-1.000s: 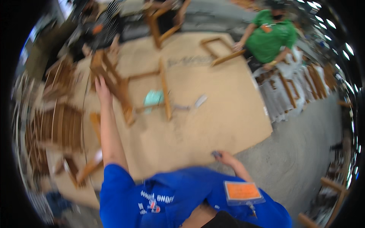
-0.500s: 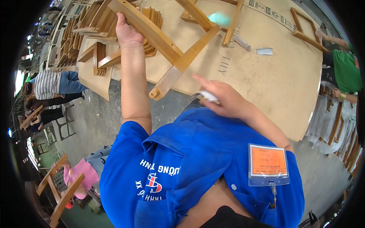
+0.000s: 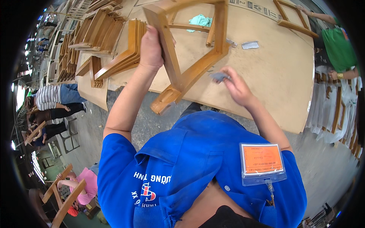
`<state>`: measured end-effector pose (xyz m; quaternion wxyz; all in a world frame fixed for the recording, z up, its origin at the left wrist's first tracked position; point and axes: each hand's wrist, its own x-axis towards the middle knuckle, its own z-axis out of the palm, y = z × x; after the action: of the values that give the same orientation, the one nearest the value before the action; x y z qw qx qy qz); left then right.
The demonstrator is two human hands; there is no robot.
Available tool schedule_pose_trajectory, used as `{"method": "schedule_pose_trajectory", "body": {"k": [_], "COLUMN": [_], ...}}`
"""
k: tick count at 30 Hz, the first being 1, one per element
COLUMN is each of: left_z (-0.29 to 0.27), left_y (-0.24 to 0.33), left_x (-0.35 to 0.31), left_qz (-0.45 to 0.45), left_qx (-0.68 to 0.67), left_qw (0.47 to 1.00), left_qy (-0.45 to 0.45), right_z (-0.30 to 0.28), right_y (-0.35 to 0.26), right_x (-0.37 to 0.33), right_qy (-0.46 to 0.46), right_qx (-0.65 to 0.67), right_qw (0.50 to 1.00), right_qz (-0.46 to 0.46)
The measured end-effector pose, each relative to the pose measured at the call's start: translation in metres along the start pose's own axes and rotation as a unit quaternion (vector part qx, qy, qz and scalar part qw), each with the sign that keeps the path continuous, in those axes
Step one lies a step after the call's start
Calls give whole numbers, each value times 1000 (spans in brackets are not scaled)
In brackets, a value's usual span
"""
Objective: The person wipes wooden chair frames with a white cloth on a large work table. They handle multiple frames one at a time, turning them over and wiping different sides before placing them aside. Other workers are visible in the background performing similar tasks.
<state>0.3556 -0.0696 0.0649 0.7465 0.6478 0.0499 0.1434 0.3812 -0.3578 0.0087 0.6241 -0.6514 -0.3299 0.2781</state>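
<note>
My left hand (image 3: 151, 49) grips one rail of a brown wooden frame (image 3: 170, 57), raised and tilted over the near edge of the table. One leg of the frame points down toward me, its rounded end near my shirt. To the right of that leg is my right hand (image 3: 237, 86), its fingers pinching a small grey folded piece of sandpaper (image 3: 220, 77). The sandpaper is apart from the wood. Part of the left fingers is hidden behind the rail, and the frame's far top is cut off by the picture's edge.
Cardboard covers the table (image 3: 273, 83). On it lie a pale green cloth (image 3: 200, 22), a loose sandpaper piece (image 3: 250, 45) and stacked angled wooden parts (image 3: 131, 51). At the far right a person in green (image 3: 338, 47) touches another wooden frame (image 3: 298, 29). More people are at the left.
My left hand has turned the frame more upright and shifted it right. My right hand has moved away to the right, with the sandpaper now showing at its fingertips.
</note>
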Motion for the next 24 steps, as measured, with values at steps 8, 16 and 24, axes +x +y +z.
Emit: {"method": "schedule_pose_trajectory", "body": {"k": [8,16,24], "left_z": [63,79,64], "left_y": [-13,-8,-24], "left_x": [-13,-13,-19], "left_qz": [62,109,123], "left_qx": [156,205,195], "left_qw": [983,972,972], "left_qy": [-70,-36,45], "right_z": [33,53,87], "right_y": [108,127,136], "right_x": [31,38,55], "right_qy": [49,-88,-86], "right_qx": [-323,-314,-290], "right_qw": [925,929,937], "right_qz": [-194,-173,-173]}}
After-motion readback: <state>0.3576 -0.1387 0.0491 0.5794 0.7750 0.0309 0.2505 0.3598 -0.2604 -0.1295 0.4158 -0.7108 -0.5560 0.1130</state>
